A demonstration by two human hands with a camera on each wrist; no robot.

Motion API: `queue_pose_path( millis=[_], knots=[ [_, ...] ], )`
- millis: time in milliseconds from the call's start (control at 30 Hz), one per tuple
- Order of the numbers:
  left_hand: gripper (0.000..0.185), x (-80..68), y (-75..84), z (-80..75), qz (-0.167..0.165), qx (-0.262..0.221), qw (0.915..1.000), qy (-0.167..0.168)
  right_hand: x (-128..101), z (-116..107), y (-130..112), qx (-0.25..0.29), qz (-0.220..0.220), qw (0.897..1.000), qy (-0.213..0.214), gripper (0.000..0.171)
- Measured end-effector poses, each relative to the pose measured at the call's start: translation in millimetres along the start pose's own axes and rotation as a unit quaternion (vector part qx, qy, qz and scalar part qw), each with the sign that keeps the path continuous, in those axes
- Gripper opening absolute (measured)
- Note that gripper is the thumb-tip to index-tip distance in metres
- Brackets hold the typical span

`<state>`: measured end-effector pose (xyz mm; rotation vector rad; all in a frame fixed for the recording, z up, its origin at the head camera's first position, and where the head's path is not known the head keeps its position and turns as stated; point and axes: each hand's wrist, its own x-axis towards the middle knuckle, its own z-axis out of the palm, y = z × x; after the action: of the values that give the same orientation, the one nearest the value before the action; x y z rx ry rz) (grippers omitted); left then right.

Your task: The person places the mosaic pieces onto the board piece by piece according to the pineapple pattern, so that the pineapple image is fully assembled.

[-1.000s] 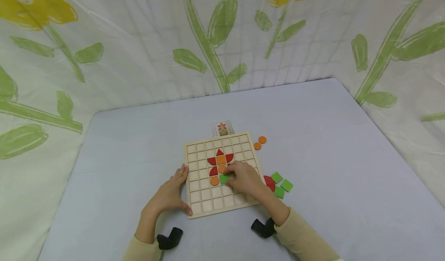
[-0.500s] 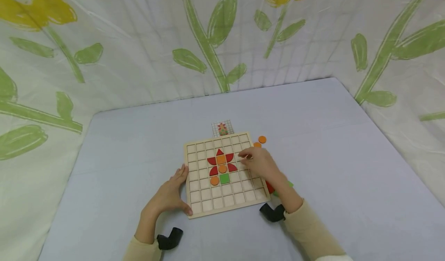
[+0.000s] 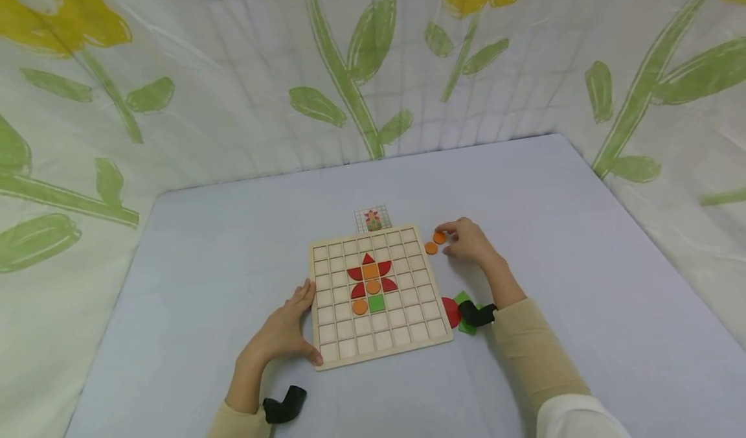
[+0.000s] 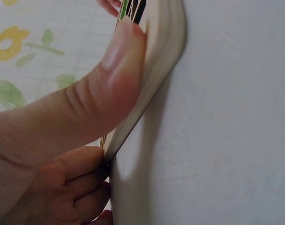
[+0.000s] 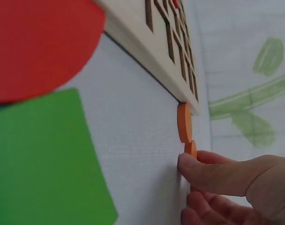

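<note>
Your right hand [image 3: 469, 242] pinched the farther orange disc [image 3: 440, 237], which lay on the table [image 3: 233, 243] just off the far right corner of the wooden grid board [image 3: 402, 344]. Your left hand [image 3: 282, 331] gripped the board's near left corner, thumb on its near edge.

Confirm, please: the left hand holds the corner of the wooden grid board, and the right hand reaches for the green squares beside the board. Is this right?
Not quite. The right hand is at the two orange discs, touching the farther one, as the head view shows; the green squares lie back by its wrist. The left hand does hold the wooden grid board at its corner.
</note>
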<state>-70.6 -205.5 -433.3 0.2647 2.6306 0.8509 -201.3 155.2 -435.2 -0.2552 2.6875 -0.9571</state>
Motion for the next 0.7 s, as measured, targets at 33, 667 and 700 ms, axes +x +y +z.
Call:
queue_pose_path(
  millis=[33,667,700],
  knots=[
    [0.132,-0.3,0.0,0.0,0.001,0.0,1.0,0.0,0.3,1.3,0.7,-0.006,-0.003,1.0,0.006,0.039],
    [0.134,-3.8,0.1,-2.4,0.015,0.007,0.9999,-0.002,-31.1,19.3,-16.0,0.222,0.028,0.974,0.022,0.037],
    [0.134,-3.5,0.0,-2.6,0.016,0.006,0.9999,-0.002,-33.7,21.9,-18.8,0.231,0.026,0.972,0.017,0.037]
  ],
)
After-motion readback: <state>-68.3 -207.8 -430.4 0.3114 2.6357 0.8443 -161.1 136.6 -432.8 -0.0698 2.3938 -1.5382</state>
